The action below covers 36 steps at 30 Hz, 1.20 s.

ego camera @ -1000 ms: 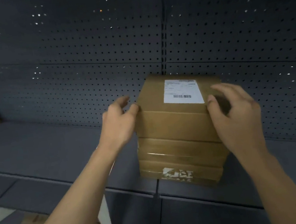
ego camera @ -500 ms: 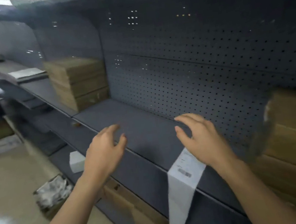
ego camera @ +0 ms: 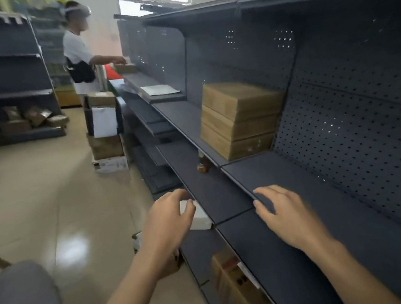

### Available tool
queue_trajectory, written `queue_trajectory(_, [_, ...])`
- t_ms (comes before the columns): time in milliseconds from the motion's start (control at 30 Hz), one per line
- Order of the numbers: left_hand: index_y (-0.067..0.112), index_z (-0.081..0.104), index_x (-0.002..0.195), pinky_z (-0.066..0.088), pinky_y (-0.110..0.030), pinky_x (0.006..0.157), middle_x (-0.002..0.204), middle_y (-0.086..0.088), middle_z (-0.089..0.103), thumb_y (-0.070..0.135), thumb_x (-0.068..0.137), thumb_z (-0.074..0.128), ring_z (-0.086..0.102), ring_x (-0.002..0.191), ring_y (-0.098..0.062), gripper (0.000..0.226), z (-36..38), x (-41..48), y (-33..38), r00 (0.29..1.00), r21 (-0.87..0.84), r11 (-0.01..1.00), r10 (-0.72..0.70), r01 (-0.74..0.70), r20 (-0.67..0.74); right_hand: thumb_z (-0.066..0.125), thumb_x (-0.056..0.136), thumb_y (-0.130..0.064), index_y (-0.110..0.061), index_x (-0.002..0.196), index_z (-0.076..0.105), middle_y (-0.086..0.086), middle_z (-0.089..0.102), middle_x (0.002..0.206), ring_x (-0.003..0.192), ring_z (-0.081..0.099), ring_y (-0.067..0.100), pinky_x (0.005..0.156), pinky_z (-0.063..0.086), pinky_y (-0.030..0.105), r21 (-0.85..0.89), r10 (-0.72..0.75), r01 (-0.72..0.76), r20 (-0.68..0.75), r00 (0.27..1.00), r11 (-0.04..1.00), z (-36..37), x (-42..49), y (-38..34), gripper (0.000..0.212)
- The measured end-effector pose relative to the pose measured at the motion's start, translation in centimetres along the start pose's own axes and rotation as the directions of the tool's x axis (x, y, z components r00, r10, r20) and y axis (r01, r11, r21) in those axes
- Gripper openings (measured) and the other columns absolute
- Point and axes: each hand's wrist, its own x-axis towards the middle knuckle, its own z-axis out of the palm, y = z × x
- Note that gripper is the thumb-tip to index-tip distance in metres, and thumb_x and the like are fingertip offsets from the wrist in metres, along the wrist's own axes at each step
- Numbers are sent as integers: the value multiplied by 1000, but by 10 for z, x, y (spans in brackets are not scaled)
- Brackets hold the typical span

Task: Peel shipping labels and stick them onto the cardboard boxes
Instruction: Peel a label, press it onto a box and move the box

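A stack of brown cardboard boxes [ego camera: 238, 117] stands on the dark grey shelf [ego camera: 270, 175], against the perforated back panel, well beyond both hands. My left hand [ego camera: 170, 218] hovers in front of the shelf's edge, fingers apart, holding nothing. My right hand [ego camera: 285, 213] hangs over the bare shelf board, fingers spread and empty. A white sheet [ego camera: 160, 89], perhaps labels, lies on the same shelf further along. The labelled box stack from before is out of view.
Another person [ego camera: 80, 58] in a white shirt works at the far end of the shelving. Boxes [ego camera: 103, 129] are piled on the floor in the aisle. A grey chair [ego camera: 16, 301] sits at lower left. A white box [ego camera: 198, 216] and cartons [ego camera: 233, 285] sit on lower shelves.
My hands let go of the labelled box stack and my view swung left along the shelf. The hanging label strip seen half a second ago is gone from view.
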Motion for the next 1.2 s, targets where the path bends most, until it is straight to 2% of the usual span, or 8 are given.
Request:
queue_trajectory(167, [25,64,120,53,-37,85,115,4,68,46,94,43,63,105,-18,39,-3,44,-43,997,18,997,-75,75,-9,46,102,-39,-27,139,52,-11,53,140,125,51,9,98,44,26,34,-84,83,51,995,996,40,72,-20,40])
queue_trajectory(267, [21,62,126,51,-33,86,120,1,67,37,98,49,65,98,-21,36,-6,78,-59,994,43,994,-104,105,-18,47,101,-37,-25,138,53,-9,54,139,124,51,11,97,44,27,74,-135,132,46,990,989,61,120,-31,39])
queue_trajectory(367, [17,64,126,41,-26,83,122,-1,67,29,98,52,62,106,-19,32,-12,120,-65,991,78,990,-116,121,-63,48,101,-37,-25,137,55,-8,56,137,122,53,13,93,45,27,115,-177,172,34,984,978,76,168,-40,38])
queue_trajectory(633, [18,65,124,44,-27,85,119,0,69,31,95,53,61,111,-16,33,-11,220,-94,982,47,988,-137,144,-130,46,101,-38,-25,136,55,-10,58,135,120,55,12,88,42,24,138,-242,238,13,970,961,101,275,-57,38])
queue_trajectory(733, [22,63,126,42,-27,82,120,4,68,34,96,52,61,111,-15,34,-7,244,-110,981,69,983,-160,168,-108,46,101,-37,-23,135,56,-7,59,134,119,55,13,94,46,28,156,-249,240,47,967,958,115,305,-62,38])
queue_trajectory(900, [22,63,126,45,-28,86,121,3,68,34,96,52,60,114,-15,34,3,298,-147,987,57,987,-144,148,-73,47,101,-36,-22,135,56,-7,59,133,120,55,13,96,47,29,149,-207,198,49,977,969,139,353,-67,38])
queue_trajectory(1067, [19,64,125,50,-32,90,116,2,68,31,96,53,62,108,-17,33,23,387,-170,1000,-10,1000,1,-1,17,48,100,-35,-20,130,60,-5,63,126,111,58,14,91,49,31,106,-82,87,-53,995,991,148,402,-71,36])
queue_trajectory(1200, [21,64,123,53,-41,91,114,2,69,35,94,53,65,97,-15,33,35,460,-168,987,-102,988,130,-120,99,48,101,-33,-19,133,57,-2,60,132,119,55,16,98,47,32,55,56,-48,-150,987,997,130,434,-75,37])
